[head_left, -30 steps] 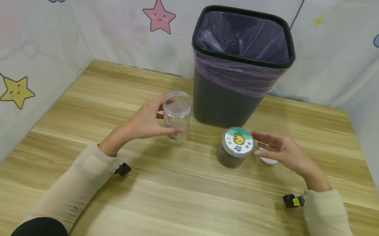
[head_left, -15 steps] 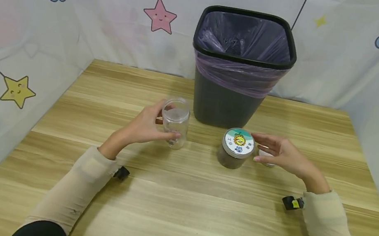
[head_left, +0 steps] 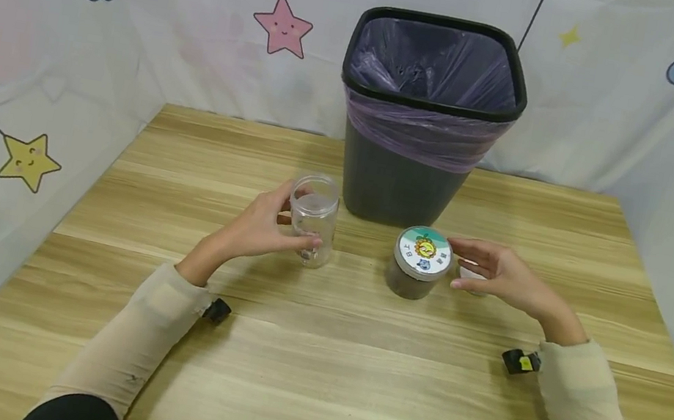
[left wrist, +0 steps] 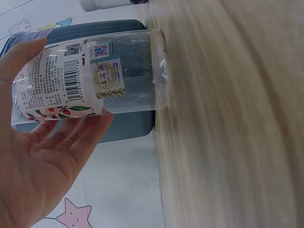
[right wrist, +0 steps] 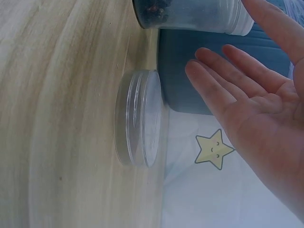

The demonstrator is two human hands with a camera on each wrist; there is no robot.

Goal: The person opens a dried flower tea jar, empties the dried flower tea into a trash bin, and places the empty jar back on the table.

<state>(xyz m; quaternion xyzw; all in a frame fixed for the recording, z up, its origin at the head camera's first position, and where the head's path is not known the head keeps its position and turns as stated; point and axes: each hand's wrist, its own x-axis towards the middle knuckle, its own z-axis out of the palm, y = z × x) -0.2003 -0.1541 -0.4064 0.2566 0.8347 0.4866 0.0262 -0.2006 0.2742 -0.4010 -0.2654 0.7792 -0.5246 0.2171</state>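
Observation:
My left hand grips a clear, uncapped plastic jar between thumb and fingers. In the left wrist view, this jar bears a printed label with a barcode, and its base meets the tabletop. Beside a second, shorter jar with dark contents and a green-and-white lid is my right hand, fingers extended; whether a fingertip touches that jar is unclear. A round clear screw lid lies on the table below the right hand, mostly covered by the fingers in the head view.
Behind the jars stands a dark bin with a purple liner bag folded over its rim. White cloth walls printed with stars and moons surround the wooden table at the back and sides.
The uncapped jar has come down onto the table with my left hand. My right hand has shifted very slightly beside the lidded jar, which stays put.

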